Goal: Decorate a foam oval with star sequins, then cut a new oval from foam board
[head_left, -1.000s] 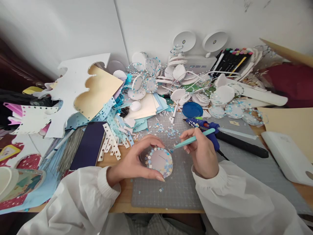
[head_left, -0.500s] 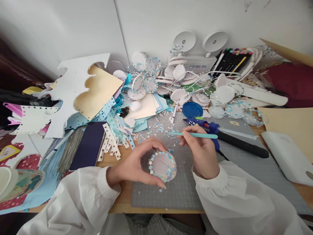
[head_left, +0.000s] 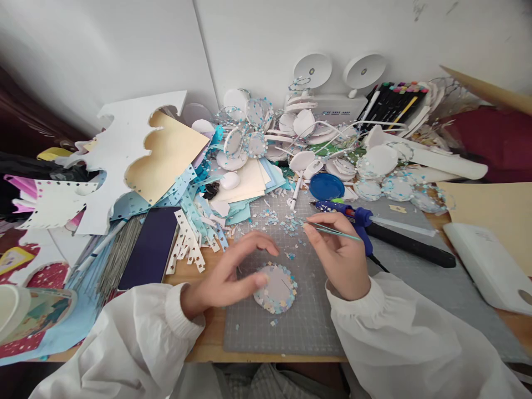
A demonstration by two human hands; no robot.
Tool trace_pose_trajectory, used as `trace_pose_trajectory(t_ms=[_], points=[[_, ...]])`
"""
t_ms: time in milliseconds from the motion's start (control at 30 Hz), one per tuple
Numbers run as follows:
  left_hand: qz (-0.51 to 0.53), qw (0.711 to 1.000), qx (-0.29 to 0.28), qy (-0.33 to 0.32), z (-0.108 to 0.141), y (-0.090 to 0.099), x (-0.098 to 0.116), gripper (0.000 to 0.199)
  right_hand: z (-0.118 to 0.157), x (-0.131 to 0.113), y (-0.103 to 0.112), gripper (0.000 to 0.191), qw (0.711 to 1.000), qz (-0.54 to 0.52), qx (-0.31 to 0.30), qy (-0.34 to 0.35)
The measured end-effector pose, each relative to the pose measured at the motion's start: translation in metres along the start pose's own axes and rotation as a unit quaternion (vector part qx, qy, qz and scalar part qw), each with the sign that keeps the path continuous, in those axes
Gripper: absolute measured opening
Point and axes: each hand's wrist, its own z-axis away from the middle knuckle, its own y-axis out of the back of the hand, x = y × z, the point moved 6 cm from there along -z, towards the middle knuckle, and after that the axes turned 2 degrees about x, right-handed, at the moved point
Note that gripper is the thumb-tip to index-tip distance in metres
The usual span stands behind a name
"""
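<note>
A round white disc (head_left: 276,288), edged with small blue, cream and white flower pieces, lies on the grey cutting mat (head_left: 307,332). My left hand (head_left: 235,271) curves open at its upper left, fingers apart, with the thumb over the disc's edge. Thin teal tweezers (head_left: 334,230) are pinched in my right hand (head_left: 343,257), their tips pointing left toward loose flower pieces (head_left: 286,220) scattered on the mat. Whether a piece sits between the tips is too small to tell.
A blue glue gun (head_left: 344,210) and a black rod (head_left: 411,244) lie right of my right hand. Decorated white discs are heaped behind. Left are a phone (head_left: 147,246), punched paper strips and a cup (head_left: 37,313).
My left hand's fingers have come off the disc's rim, and the disc now lies turned on the mat. The tweezers in my right hand have rotated, showing both arms.
</note>
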Motion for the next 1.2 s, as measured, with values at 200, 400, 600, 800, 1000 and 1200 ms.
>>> trace_pose_trajectory(t_ms=[200,400,600,800,1000,1200], points=[[0.040,0.951,0.281,0.119,0.009,0.030,-0.024,0.037,-0.004,-0.003,-0.002,0.001,0.985,0.147,-0.057,0.067],[0.078,0.940,0.311,0.114,0.011,0.033,-0.027,0.046,-0.004,0.000,-0.002,0.005,0.968,0.218,-0.066,0.104],[0.096,0.942,0.301,0.112,0.011,0.028,-0.024,0.048,-0.004,0.004,-0.005,0.004,0.970,0.210,-0.070,0.105],[0.087,0.942,0.302,0.120,0.011,0.027,-0.025,0.048,-0.004,0.000,-0.006,0.005,0.967,0.210,-0.071,0.122],[0.074,0.941,0.302,0.135,0.011,0.027,-0.026,0.050,-0.002,-0.002,-0.009,0.008,0.966,0.205,-0.080,0.135],[0.078,0.945,0.290,0.128,0.012,0.025,-0.027,0.049,-0.001,-0.005,-0.006,0.009,0.973,0.182,-0.065,0.125]])
